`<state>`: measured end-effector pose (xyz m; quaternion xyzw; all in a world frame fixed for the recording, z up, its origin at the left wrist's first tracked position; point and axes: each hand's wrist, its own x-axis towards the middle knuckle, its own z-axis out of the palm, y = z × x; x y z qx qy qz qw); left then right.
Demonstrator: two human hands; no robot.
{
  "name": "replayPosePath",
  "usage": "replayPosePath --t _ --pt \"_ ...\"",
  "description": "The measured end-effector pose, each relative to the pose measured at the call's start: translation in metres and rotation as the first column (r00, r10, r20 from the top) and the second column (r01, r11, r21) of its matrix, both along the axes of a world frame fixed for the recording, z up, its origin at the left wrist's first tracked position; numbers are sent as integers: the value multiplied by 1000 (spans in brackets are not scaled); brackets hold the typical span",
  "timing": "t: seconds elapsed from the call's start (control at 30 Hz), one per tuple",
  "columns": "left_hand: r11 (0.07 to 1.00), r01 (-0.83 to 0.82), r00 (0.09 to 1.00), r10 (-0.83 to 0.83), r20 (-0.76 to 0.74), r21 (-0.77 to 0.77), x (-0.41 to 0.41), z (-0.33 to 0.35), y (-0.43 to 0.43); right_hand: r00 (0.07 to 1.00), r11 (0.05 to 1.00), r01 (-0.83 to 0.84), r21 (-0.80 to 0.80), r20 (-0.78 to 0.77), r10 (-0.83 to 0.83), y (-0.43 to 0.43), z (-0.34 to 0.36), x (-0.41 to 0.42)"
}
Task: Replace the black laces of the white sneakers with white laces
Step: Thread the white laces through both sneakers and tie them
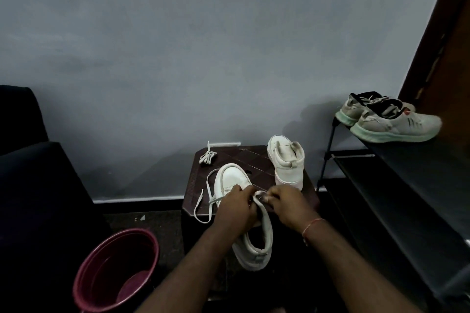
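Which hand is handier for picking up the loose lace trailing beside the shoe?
Probably the left hand: the lace trails on its side, while the right hand is busy pinching it at the sneaker.

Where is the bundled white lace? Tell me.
In the head view, the bundled white lace lies at the far left corner of the dark brown stool.

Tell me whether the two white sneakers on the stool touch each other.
Apart. Head view shows bare stool top between the near sneaker and the far sneaker.

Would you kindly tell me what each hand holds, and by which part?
The left hand grips the sneaker at its lacing area; the right hand pinches the white lace there.
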<state>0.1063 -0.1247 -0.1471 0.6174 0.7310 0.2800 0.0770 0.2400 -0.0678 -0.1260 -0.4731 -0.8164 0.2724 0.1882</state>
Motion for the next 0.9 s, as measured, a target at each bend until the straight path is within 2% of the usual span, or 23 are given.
replayPosePath --t 0.03,0.1,0.2,0.23,0.27,0.33,0.37,0.4,0.43,0.47,0.5,0.53,0.57,0.6,0.7,0.83,0.87,0.9 --pt "1000 0 1000 0 2 -4 0 -1 2 991 999 39 -21 -131 -41 3 2 1" --pt "1000 -18 1000 18 5 -14 0 -1 3 915 991 102 -88 -382 -128 6 7 2" --pt "1000 -23 1000 23 5 -19 1 -3 4 718 974 114 -198 -661 -219 0 14 -1" --pt "1000 -25 1000 25 3 -19 2 -2 4 606 962 71 -265 -754 -252 0 16 -3" --pt "999 -32 999 32 -2 -19 1 -3 4 443 929 -41 -369 -839 -314 -4 20 -6" --pt "999 -39 999 39 -21 -31 1 -2 4 119 812 -337 -476 -877 -465 -9 31 -8" --pt "998 -39 999 38 -22 -45 0 -2 3 65 781 -388 -489 -860 -507 -11 32 -9" --pt "998 -32 999 31 -15 -51 0 -2 4 113 788 -350 -506 -858 -501 -13 35 -10" --pt "998 -25 1000 25 -1 -55 -1 -2 5 282 835 -232 -499 -856 -433 -13 32 -10" --pt "998 -21 1000 22 13 -63 -1 -3 3 554 911 -67 -407 -774 -305 -12 24 -11" --pt "998 -15 1000 17 22 -61 -2 -1 4 805 977 51 -207 -570 -163 -8 19 -9" --pt "998 -12 1000 14 25 -60 -2 -2 4 947 1000 22 -17 -321 -26 -6 13 -9" --pt "998 -11 1000 13 27 -58 -3 -3 4 989 995 -66 73 -128 75 -4 9 -9" --pt "998 -8 1000 9 29 -57 -3 -4 3 990 986 -137 95 -13 139 -2 5 -8" --pt "999 11 999 -9 32 -47 -5 -8 2 970 980 -171 96 189 151 -4 10 -8" --pt "999 26 999 -24 30 -41 -4 -7 3 910 974 -206 97 385 154 -2 17 -6" --pt "999 18 999 -16 34 -40 -4 -7 3 911 968 -225 109 377 169 -2 18 -5" --pt "999 10 999 -9 35 -38 -4 -7 3 942 968 -221 120 285 179 -2 18 -2"
